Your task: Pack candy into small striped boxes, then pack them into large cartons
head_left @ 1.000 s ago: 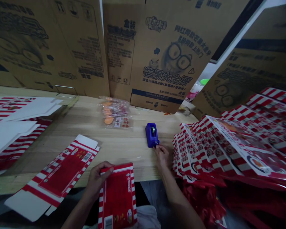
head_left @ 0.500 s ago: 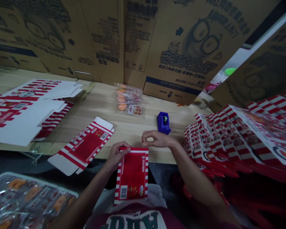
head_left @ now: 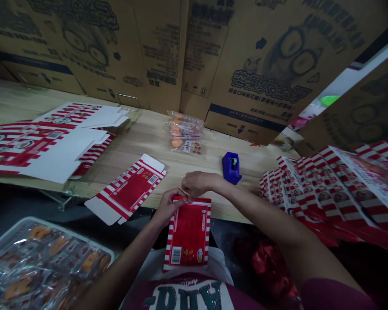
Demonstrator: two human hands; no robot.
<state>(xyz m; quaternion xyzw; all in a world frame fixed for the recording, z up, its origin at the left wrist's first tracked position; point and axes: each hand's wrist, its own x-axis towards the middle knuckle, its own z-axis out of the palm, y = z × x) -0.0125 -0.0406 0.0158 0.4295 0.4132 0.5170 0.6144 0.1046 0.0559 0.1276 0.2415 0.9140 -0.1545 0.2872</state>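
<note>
Left hand (head_left: pixel 170 206) holds red box (head_left: pixel 189 232) — right hand (head_left: pixel 196 185) alongside.

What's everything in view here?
Table: one, pale wood, centre
Cardboard cartons: several, brown, back
Tape dispenser: one, blue, centre right
Clear packets: count unclear, orange inside, table middle
Box blanks: several, red-white, left
Open box: one, red-white, table front
Stacked boxes: many, red-white, right
Packet tub: one, white, lower left
Shiny material: some, red, lower right
Held box: one, red-white, lower centre
Shirt: one, maroon, bottom
Left grip: one, bare, on held box
Right grip: one, bare, box top
</note>
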